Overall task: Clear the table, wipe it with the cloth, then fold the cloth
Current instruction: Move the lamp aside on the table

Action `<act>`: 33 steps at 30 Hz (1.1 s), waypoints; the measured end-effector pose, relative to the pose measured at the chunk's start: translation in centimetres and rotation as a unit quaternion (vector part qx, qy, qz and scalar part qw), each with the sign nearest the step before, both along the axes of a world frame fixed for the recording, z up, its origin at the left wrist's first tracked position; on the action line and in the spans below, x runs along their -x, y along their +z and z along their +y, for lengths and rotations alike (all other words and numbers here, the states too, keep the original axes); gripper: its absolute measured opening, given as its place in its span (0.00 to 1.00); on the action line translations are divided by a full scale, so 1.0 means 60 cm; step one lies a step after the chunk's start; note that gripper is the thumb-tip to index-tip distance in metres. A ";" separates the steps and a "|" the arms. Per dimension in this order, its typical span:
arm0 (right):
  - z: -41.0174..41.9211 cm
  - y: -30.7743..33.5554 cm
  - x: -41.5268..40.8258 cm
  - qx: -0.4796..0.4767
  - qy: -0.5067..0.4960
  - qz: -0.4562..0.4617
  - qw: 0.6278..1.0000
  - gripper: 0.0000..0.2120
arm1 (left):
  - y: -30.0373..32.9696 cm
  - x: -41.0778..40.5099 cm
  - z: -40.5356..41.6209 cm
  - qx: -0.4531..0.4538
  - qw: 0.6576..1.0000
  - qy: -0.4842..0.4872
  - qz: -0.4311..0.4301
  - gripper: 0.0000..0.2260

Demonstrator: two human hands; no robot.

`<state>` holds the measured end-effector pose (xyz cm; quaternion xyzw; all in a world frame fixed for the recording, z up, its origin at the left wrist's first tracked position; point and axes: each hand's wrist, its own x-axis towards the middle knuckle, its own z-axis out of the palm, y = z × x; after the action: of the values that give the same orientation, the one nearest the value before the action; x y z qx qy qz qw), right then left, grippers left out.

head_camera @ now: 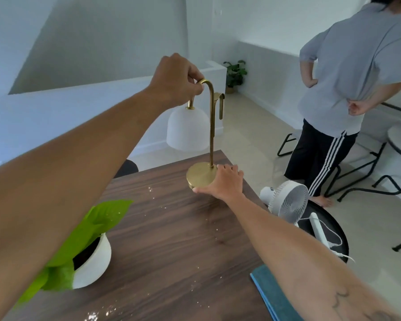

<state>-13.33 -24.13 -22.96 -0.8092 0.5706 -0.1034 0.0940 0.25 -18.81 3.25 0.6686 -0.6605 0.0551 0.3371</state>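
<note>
Table [171,239]: dark wood grain, matt, dusted with pale crumbs.
Lamp [211,126]: brushed brass-look metal stem and base; frosted white shade.
Pot [95,262], left of the lamp: matt white, ribbed.
Cloth [273,295], near table edge: teal fabric, soft weave.
Fan [287,202], beside the table: white plastic.

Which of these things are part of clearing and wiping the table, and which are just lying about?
Part of the job: brass lamp, gripped by left hand and right hand; potted plant; blue cloth; crumb-strewn table.

Just about: white fan, black stool, bystander, chairs.
</note>
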 end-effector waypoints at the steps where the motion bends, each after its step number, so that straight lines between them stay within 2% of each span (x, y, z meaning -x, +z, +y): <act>1: -0.017 0.001 0.002 0.001 0.003 0.001 1.000 0.57 | 0.001 0.002 -0.014 -0.002 1.000 0.003 0.001 0.10; 14: -0.188 -0.040 -0.029 -0.032 0.034 0.025 0.999 0.55 | -0.049 -0.012 -0.181 -0.036 0.998 0.044 0.036 0.10; 19: -0.226 -0.066 -0.031 -0.029 0.029 -0.003 0.999 0.48 | -0.088 -0.012 -0.223 -0.058 0.995 0.045 0.060 0.10; 24: -0.240 -0.079 -0.039 -0.051 0.037 0.027 0.998 0.57 | -0.108 -0.019 -0.247 -0.050 0.992 0.065 0.100 0.09; 33: -0.235 -0.087 -0.065 -0.052 0.077 0.053 0.994 0.62 | -0.113 -0.039 -0.247 -0.047 0.990 0.069 0.112 0.10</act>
<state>-9.43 -38.23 -28.17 -0.8492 0.5153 -0.0224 0.1134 2.57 -33.65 -3.54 0.7294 -0.5731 -0.0285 0.3726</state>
